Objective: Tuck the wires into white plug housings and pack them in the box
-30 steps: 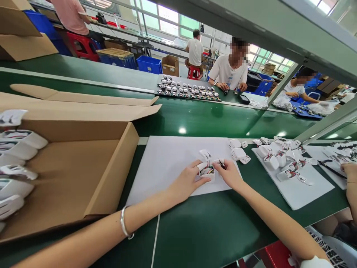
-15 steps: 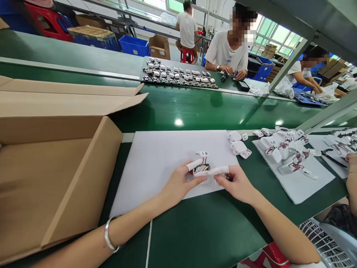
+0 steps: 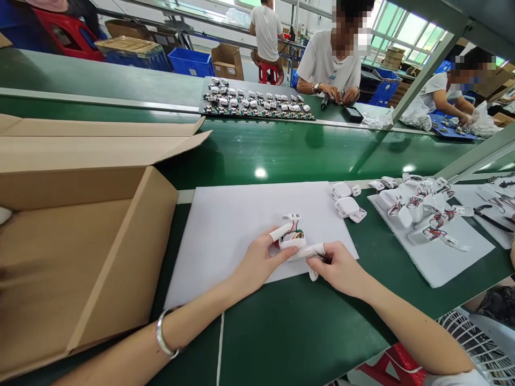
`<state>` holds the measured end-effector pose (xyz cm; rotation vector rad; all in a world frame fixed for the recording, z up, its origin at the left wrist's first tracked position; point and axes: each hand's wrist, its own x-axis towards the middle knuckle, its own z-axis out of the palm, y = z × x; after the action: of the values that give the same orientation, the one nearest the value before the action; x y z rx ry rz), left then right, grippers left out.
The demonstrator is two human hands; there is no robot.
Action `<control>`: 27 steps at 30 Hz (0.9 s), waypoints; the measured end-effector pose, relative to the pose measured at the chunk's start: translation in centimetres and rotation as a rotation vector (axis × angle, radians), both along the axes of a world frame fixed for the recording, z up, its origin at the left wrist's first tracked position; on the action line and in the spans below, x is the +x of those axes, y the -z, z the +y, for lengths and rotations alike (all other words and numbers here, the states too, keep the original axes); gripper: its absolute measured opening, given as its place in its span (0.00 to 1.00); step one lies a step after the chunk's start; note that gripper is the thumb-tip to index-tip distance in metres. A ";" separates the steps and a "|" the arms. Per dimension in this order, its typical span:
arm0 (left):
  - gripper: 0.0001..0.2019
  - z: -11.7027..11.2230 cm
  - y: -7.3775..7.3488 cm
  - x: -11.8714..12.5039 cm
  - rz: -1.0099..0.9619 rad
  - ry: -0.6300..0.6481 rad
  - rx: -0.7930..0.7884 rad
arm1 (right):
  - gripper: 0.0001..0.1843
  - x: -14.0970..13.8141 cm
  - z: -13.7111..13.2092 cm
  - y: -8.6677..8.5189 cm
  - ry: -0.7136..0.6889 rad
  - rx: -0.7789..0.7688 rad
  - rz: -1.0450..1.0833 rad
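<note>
My left hand [image 3: 257,262] pinches a small white plastic casing [image 3: 292,236] with coloured wires inside; the forefinger wears a white finger cot. The casing rests on a white foam sheet [image 3: 237,225]. My right hand [image 3: 340,268] is closed beside the casing, its cot-covered forefinger touching the casing's lower edge, with a thin dark tool held in the fingers. A loose white cover piece [image 3: 292,217] lies just behind the casing.
An open cardboard box [image 3: 80,230] fills the left. Two closed white casings [image 3: 345,201] lie right of the sheet, and a second foam sheet [image 3: 442,257] carries several open wired casings. Across the green belt [image 3: 281,155] sit a tray of parts [image 3: 253,104] and seated people.
The view has shifted left and down, hiding the white parts stacked in the box. My right hand slid slightly lower beside the casing; my left hand keeps its pinch.
</note>
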<state>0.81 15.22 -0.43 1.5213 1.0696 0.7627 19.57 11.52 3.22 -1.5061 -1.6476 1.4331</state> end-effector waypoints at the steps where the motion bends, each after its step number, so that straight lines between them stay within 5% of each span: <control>1: 0.20 0.0 0.1 0.0 0.000 0.002 0.001 | 0.09 -0.1 -0.1 0.0 -0.024 -0.021 -0.009; 7: 0.21 -0.1 0.0 -0.1 0.005 0.009 0.000 | 0.11 -0.4 -0.3 -0.1 0.135 0.076 0.015; 12: 0.21 -0.1 -0.1 -0.1 -0.012 0.053 0.000 | 0.10 -0.2 -0.1 0.1 0.095 -0.059 -0.038; 16: 0.21 0.0 0.0 0.0 -0.011 0.016 -0.003 | 0.11 -0.4 -0.3 0.4 0.130 -0.017 0.005; 19: 0.20 0.0 -0.1 0.0 0.001 0.019 0.018 | 0.10 -0.5 -0.3 0.5 0.011 -0.076 -0.031; 21: 0.19 -0.2 -0.1 0.0 0.030 -0.032 0.074 | 0.09 -0.3 -0.2 0.4 -0.013 -0.053 -0.066; 25: 0.24 -1.3 0.6 0.2 0.134 -0.206 0.294 | 0.09 0.2 0.4 0.3 0.232 0.210 0.010; 27: 0.24 -2.0 1.2 0.2 0.166 -0.202 0.443 | 0.13 0.6 0.8 0.1 0.199 0.248 0.063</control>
<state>1.03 13.26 -1.67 1.8936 1.2473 1.0808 20.19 12.36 3.11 -1.4239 -1.5274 1.1147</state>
